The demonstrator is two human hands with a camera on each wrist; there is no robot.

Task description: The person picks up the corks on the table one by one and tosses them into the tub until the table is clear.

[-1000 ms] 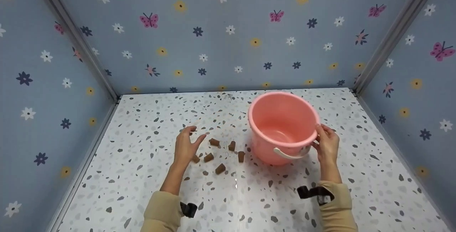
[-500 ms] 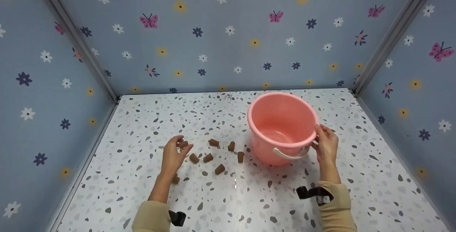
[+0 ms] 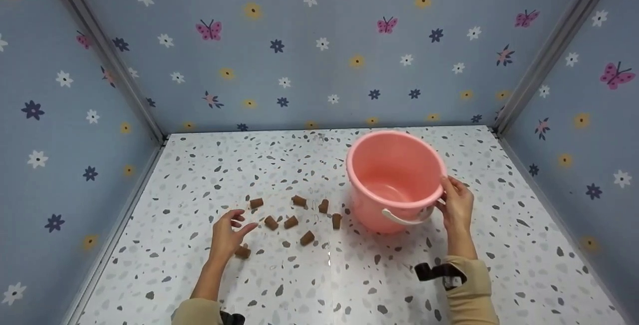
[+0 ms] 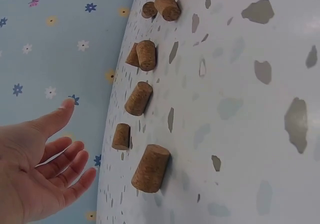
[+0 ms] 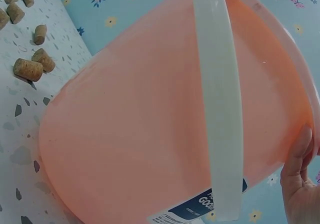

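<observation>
R hand pinches pink bucket by rim, well in from R edge of counter — L hand spread, nr corks.

I'm in beige long sleeves, plain fabric: left sleeve cut off by frame edge, right sleeve creased. Curved black wrist strap on my right, ending in a rounded black knob; similar black rounded piece by my left cuff. Left hand and right hand bare.

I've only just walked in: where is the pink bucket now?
In the head view, the pink bucket is right of centre, between the brown corks and the right hand, which grips it.
</observation>
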